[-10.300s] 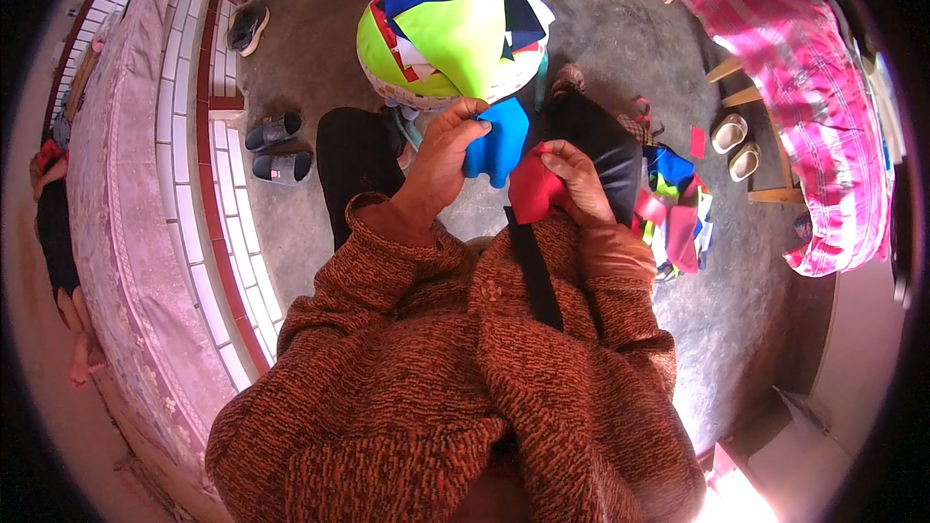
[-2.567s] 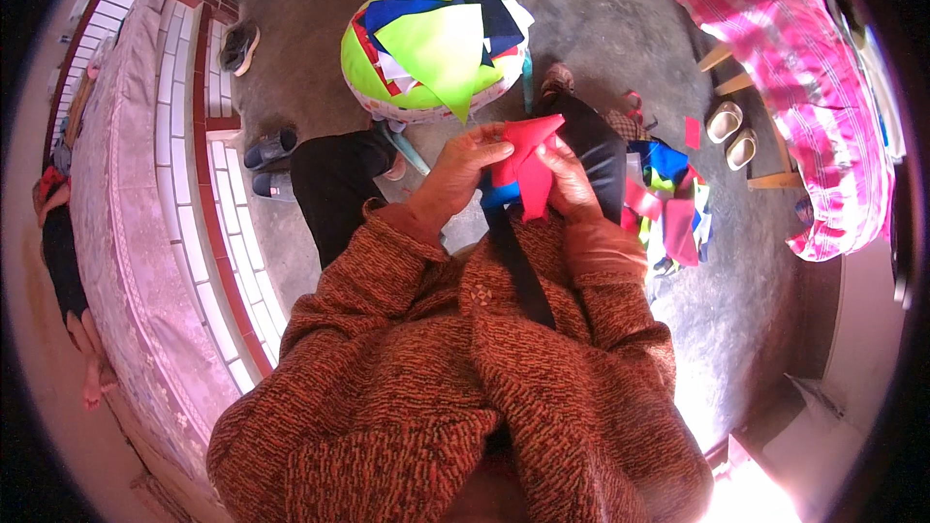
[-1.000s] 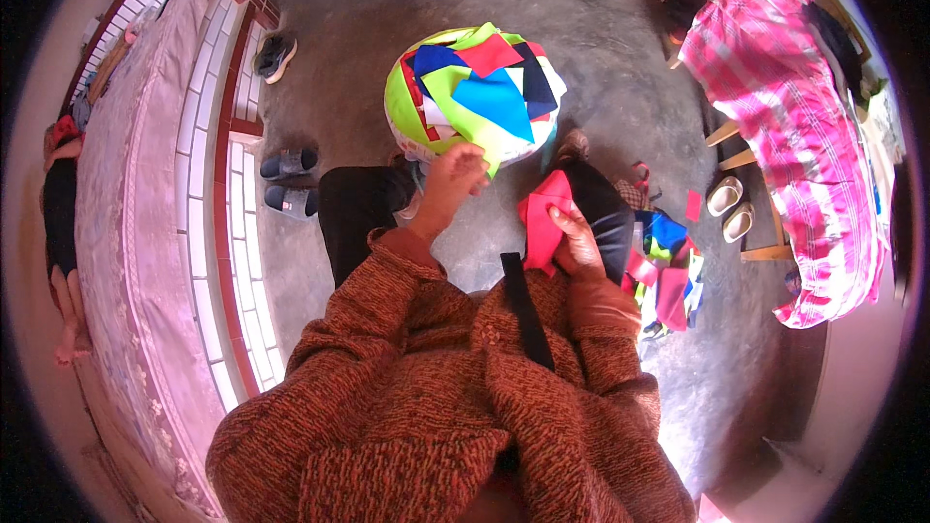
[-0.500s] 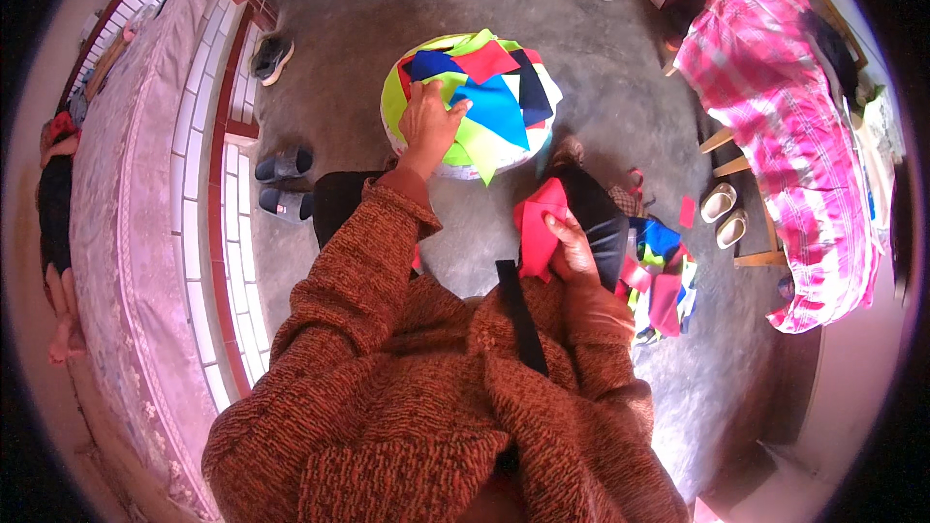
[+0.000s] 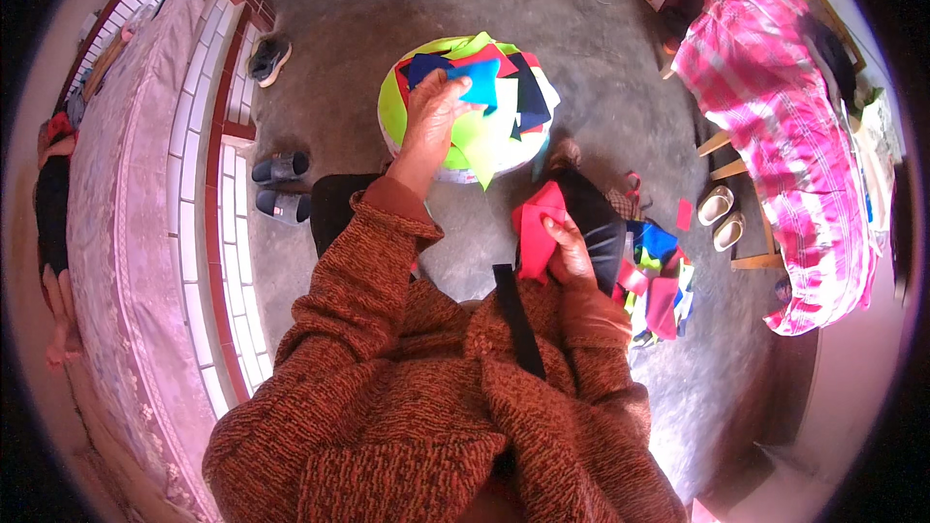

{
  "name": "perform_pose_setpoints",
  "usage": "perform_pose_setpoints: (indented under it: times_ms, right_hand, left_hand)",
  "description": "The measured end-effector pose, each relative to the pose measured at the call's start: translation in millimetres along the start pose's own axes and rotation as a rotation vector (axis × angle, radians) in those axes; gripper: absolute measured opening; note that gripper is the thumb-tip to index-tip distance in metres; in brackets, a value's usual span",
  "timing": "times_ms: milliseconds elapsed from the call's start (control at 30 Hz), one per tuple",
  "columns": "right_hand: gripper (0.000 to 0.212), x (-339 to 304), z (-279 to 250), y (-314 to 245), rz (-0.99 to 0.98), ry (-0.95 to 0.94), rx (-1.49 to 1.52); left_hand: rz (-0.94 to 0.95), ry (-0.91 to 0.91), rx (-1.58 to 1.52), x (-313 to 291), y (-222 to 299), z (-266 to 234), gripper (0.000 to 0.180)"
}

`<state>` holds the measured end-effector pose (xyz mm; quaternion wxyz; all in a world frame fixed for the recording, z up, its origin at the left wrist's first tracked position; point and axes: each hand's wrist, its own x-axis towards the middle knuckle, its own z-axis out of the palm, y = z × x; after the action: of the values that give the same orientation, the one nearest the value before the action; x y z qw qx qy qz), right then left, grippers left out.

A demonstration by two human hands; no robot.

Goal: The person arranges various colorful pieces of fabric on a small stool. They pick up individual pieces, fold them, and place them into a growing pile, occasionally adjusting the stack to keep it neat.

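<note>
My left hand (image 5: 436,114) is closed on the edge of a bright blue cloth piece (image 5: 479,83), held over a round stool-like support (image 5: 386,122) heaped with cloth pieces. Lime green, red, navy and white pieces lie in that heap, and a lime green piece (image 5: 475,147) hangs over its near side. Down by my right thigh, my right hand (image 5: 572,247) grips a folded red-pink cloth piece (image 5: 541,223), thumb on top. What the red-pink cloth covers beneath it cannot be seen.
A pile of coloured cloth scraps (image 5: 659,281) lies on the floor at my right. Pale shoes (image 5: 722,216) sit beside a wooden-legged seat under a pink checked cover (image 5: 765,126). Dark slippers (image 5: 281,184) and a dark shoe (image 5: 269,60) lie left, along a white-tiled bed base (image 5: 189,203).
My left hand has taken hold of the bright blue piece and lifted it, folding it up and away from the heap. My right hand keeps the red-pink cloth nearly still.
</note>
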<state>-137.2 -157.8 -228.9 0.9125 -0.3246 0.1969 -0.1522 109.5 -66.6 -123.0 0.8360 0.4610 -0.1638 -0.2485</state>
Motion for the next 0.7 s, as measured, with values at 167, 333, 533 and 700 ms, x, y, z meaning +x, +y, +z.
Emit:
perform_pose_setpoints:
  times_ms: [167,333,533,700]
  right_hand:
    - [0.036,0,6,-4,0.015,-0.031,0.024]
    - [0.034,1,5,-3,0.018,-0.018,0.022]
    - [0.038,-1,7,-4,0.005,-0.024,-0.006]
    - [0.042,-3,12,-10,0.005,-0.115,-0.076]
  left_hand:
    - [0.151,-0.007,-0.052,12,7,2,0.016]
    - [-0.031,0.255,0.460,2,-38,-38,0.025]
    - [0.114,0.205,0.394,-48,-45,-33,0.022]
    - [-0.055,-0.023,0.375,-87,-52,-24,0.017]
